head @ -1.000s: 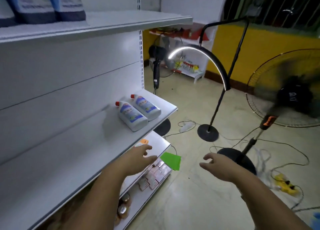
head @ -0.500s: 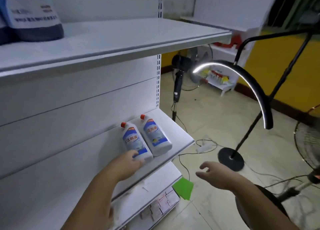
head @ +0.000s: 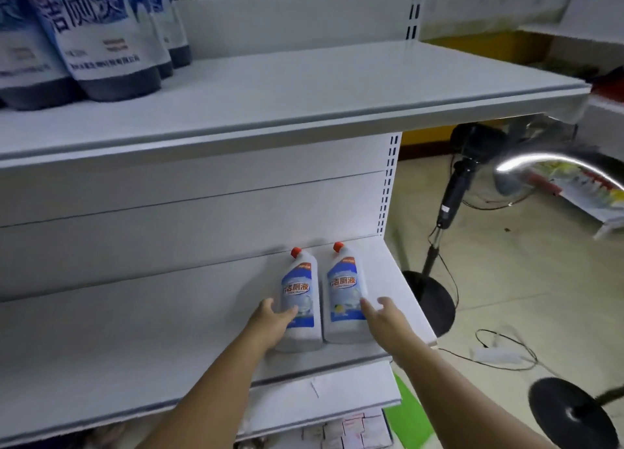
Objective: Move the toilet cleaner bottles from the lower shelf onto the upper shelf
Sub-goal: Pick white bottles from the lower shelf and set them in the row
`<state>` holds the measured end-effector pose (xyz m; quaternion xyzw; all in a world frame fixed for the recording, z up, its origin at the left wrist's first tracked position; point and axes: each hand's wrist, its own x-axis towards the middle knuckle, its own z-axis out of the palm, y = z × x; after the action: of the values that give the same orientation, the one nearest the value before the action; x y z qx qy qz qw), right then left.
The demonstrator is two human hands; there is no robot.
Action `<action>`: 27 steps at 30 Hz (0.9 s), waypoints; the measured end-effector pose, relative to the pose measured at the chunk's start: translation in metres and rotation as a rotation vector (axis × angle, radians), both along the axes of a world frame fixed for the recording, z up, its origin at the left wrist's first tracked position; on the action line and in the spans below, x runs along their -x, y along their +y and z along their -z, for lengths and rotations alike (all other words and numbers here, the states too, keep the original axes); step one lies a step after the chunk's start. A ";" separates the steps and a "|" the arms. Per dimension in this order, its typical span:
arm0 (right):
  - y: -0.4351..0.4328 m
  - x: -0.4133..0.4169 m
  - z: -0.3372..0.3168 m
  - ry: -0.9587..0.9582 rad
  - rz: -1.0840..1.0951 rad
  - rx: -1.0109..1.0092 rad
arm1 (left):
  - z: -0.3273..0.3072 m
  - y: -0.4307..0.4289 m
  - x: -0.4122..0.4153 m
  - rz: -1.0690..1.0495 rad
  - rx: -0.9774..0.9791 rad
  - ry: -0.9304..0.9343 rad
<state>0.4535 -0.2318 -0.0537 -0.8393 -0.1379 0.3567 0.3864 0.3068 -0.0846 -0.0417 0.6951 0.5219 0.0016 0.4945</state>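
Two white toilet cleaner bottles with red caps and blue labels lie side by side at the right end of the lower shelf [head: 135,340], caps toward the back panel. The left hand [head: 270,323] curls loosely around the near left side of the left bottle [head: 300,300], thumb on its label, not fully closed. The right hand [head: 385,320] reaches with spread fingers to the right bottle [head: 344,293], fingertips touching its right edge. Far left on the upper shelf [head: 304,87] stand blue-and-white pouches [head: 94,39]; their contents cannot be seen.

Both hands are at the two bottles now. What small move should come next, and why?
Probably close each hand around its bottle. The left hand touches the left bottle, the right hand reaches the right bottle, fingers open, and both bottles stand unlifted on the lower shelf.
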 end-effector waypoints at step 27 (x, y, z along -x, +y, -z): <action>0.030 0.099 -0.003 0.468 -0.217 -0.359 | -0.007 -0.022 0.170 -0.639 0.323 -0.470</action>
<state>0.3543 -0.2022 -0.0509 -0.6332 -0.1947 0.5491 0.5095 0.1364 -0.1069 -0.0344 0.3929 0.5778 0.2313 0.6769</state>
